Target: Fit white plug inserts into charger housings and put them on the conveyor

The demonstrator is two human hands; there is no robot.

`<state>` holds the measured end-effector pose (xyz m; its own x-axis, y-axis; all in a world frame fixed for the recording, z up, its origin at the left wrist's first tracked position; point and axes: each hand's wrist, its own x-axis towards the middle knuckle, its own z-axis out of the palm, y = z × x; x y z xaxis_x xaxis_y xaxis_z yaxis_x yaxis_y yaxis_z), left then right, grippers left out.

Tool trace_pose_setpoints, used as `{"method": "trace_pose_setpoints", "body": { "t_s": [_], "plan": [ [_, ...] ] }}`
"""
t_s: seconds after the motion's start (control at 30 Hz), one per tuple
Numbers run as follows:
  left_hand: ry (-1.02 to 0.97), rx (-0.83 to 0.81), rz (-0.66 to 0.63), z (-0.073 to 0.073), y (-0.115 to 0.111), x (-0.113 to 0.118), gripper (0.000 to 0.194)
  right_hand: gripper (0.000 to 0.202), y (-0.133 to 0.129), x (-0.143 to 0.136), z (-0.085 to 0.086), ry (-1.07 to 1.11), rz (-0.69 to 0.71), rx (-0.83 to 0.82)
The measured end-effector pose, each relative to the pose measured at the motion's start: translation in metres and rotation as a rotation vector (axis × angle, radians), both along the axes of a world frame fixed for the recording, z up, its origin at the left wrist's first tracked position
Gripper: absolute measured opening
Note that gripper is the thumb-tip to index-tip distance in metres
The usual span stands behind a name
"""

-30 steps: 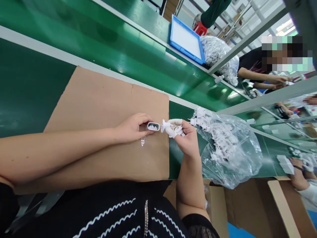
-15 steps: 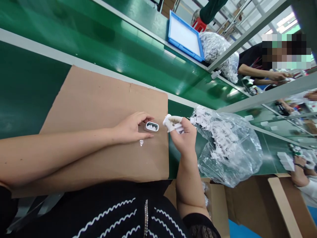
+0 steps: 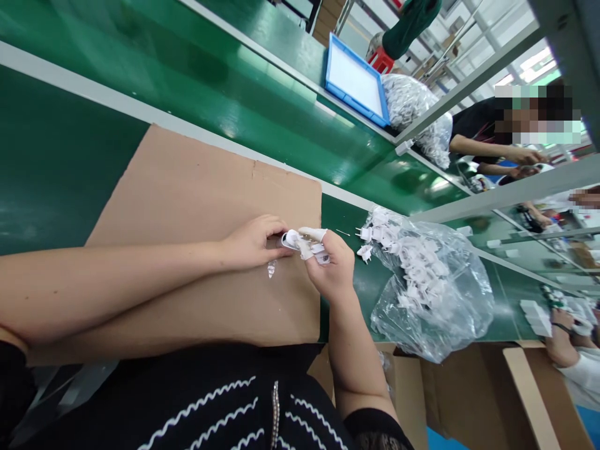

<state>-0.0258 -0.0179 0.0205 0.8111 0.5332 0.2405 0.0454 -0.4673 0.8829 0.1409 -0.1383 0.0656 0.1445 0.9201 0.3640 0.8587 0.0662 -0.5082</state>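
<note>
Above the brown cardboard sheet [image 3: 210, 187], my left hand [image 3: 257, 242] holds a white oval housing [image 3: 285, 240] between thumb and fingers. My right hand [image 3: 330, 262], with white covers on its fingertips, grips a white plastic part [image 3: 320, 252] right at the housing's open end. Fingers hide where the two pieces meet. A small clear piece [image 3: 271, 269] lies on the cardboard just below my left hand. To the right, two white plug pieces, one [image 3: 364, 252] nearer my right hand, lie by a clear bag [image 3: 450, 294] filled with white parts.
A thin metal pin [image 3: 342, 232] lies on the green table [image 3: 347, 212]. Behind the pale rail are a blue tray [image 3: 359, 81] and another full bag [image 3: 412, 106]. A person's hands [image 3: 525, 156] work at the upper right. Open cardboard boxes [image 3: 469, 387] stand below the table at right.
My right hand has moved left with the white part, up to the housing in my left hand. The plug pieces beside the bag are now uncovered to view.
</note>
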Motion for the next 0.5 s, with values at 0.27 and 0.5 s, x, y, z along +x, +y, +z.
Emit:
{"method": "trace_pose_setpoints", "body": {
  "t_s": [0.27, 0.5],
  "plan": [
    [-0.019, 0.015, 0.003, -0.001, -0.001, 0.0, 0.026, 0.023, 0.001, -0.009, 0.003, -0.297, 0.012, -0.055],
    [-0.041, 0.159, 0.024, -0.004, -0.008, -0.003, 0.035, 0.024, 0.0, -0.018, 0.013, -0.423, 0.008, -0.084]
  ]
}}
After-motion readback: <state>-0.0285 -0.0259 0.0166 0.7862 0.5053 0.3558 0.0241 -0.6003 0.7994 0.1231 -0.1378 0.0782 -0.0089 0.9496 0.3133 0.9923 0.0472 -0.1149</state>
